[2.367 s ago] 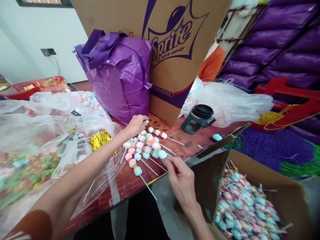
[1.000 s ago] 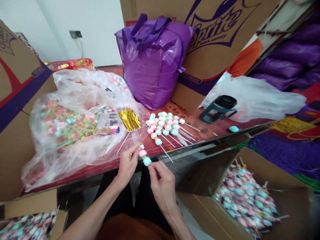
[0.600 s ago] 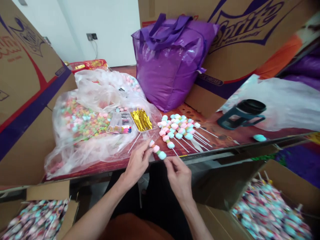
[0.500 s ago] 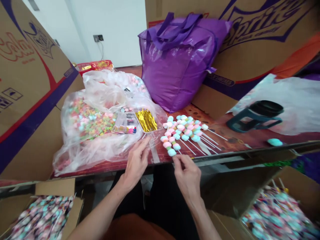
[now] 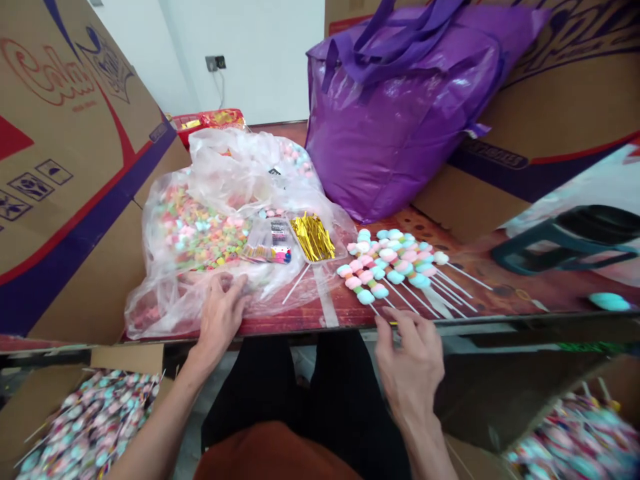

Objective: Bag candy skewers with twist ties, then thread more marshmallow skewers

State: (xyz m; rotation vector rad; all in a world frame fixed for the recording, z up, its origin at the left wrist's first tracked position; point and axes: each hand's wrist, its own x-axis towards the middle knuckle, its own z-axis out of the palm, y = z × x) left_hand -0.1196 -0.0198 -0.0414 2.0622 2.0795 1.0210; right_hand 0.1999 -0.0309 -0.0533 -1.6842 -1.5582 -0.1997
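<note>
Pink, blue and white candy skewers [image 5: 387, 255] lie in a pile on the table, their white sticks pointing toward the front right. My right hand [image 5: 413, 353] is at the table's front edge beside the nearest stick ends, thumb and fingers apart, with nothing visibly held. Over the front of a clear plastic bag [image 5: 165, 300] of loose colourful candies [image 5: 213, 240] is my left hand [image 5: 223, 313], its fingers loosely bent and apart. Between the hands, a lone white stick [image 5: 296, 283] rests near a small tray of gold twist ties [image 5: 313, 238].
A purple bag [image 5: 390, 140] stands at the back between large cartons [image 5: 75, 167]. To the right are a dark teal mug-like container [image 5: 565, 240] and a blue oval piece [image 5: 609, 301]. Open boxes of finished-looking skewers [image 5: 95, 420] sit below the table on both sides.
My left hand has moved left, from beside the tray to the front of the plastic bag. My right thumb and fingers have spread apart near the skewers. The view has shifted.
</note>
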